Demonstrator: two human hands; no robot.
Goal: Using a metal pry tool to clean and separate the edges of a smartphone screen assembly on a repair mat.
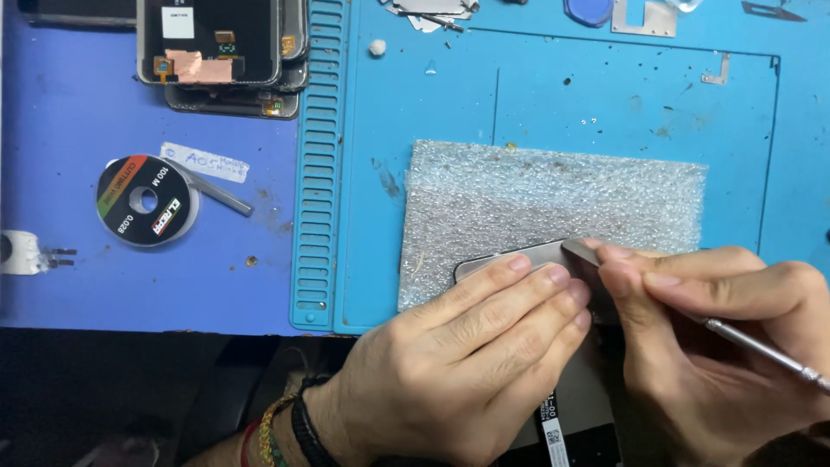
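Observation:
A flat grey phone (510, 259) lies on a sheet of bubble wrap (553, 207), mostly covered by my hands. My left hand (467, 355) presses flat on the phone with its fingers together, holding it down. My right hand (718, 337) pinches a thin metal tool (761, 346); its blade tip (577, 251) touches the phone's upper edge. The tool's handle runs off toward the lower right.
A blue repair mat (605, 95) with a ribbed strip (318, 164) covers the table. Stacked phone screens (225, 52) lie at the top left, a wire spool (147, 201) at left, small metal parts (644, 17) along the top edge.

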